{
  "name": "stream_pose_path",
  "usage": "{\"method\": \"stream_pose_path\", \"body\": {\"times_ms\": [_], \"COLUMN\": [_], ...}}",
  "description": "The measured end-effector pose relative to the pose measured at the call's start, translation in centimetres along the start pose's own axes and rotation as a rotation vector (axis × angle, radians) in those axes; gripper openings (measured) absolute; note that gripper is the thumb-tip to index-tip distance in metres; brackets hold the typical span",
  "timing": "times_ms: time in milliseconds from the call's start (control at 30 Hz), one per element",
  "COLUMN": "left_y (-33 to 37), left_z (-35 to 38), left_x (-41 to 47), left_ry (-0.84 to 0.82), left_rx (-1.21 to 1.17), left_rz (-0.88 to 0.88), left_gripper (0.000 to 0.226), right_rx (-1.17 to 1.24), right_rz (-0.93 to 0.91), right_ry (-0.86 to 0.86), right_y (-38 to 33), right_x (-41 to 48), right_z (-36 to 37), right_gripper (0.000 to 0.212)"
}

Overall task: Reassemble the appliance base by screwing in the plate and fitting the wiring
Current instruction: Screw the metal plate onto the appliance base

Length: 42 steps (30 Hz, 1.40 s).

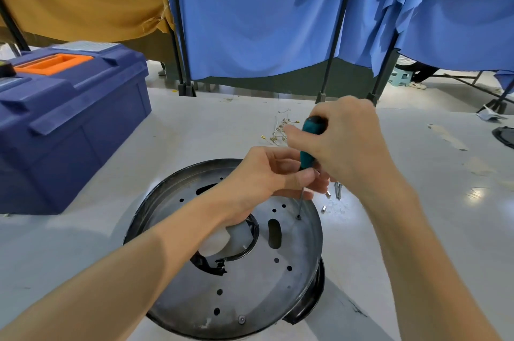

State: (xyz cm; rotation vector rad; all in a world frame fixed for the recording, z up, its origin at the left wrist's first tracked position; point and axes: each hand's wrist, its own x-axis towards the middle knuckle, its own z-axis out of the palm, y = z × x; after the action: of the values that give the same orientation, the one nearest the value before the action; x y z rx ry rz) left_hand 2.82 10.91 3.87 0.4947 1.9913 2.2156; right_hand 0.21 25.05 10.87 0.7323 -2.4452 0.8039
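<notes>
While the right hand (347,143) grips the teal handle of a screwdriver (310,140) from above, the left hand (267,173) pinches it lower down, where handle meets shaft, to steady it. The shaft leans slightly, and its tip rests on a small screw (298,217) in a hole near the far right edge of a round grey metal plate (250,279). The plate lies on a black base (311,301) in the middle of a white table (417,229), directly in front of the person.

To drive this screw well, the shaft probably wants to stand straight over the hole, with firm downward pressure so the tip does not slip out. The left fingers should guide only lightly. It seems wise to leave final tightening until every screw is started.

Another screw (241,319) already sits at the plate's near edge. Loose screws (337,191) lie just beyond the plate, and a tangle of thin wires (279,129) lies farther back. A blue toolbox (69,118) stands to the left.
</notes>
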Motion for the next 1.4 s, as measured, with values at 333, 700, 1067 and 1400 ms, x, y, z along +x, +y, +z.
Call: {"method": "stream_pose_path", "body": {"times_ms": [333,700,1067,1400], "left_y": [0.3,0.0,0.2,0.2], "left_z": [-0.7,-0.2,0.1,0.1], "left_x": [0.2,0.5,0.8,0.4], "left_ry": [-0.12,-0.106,0.017,0.023], "left_rx": [-0.072,-0.031,0.01,0.059], "left_rz": [-0.067,-0.056,-0.033,-0.034], "left_gripper": [0.023,0.025,0.021,0.02], "right_rx": [0.259,0.02,-0.1,0.099], "right_rz": [-0.093,0.012,0.067,0.065], "right_ry": [-0.102,-0.102,-0.027,-0.029], "right_y": [0.3,0.5,0.2,1.1], "right_x": [-0.1,-0.2,0.3,0.2], "right_z": [-1.4,-1.2,0.3,-0.9], "right_gripper": [0.013,0.057,0.058,0.023]}}
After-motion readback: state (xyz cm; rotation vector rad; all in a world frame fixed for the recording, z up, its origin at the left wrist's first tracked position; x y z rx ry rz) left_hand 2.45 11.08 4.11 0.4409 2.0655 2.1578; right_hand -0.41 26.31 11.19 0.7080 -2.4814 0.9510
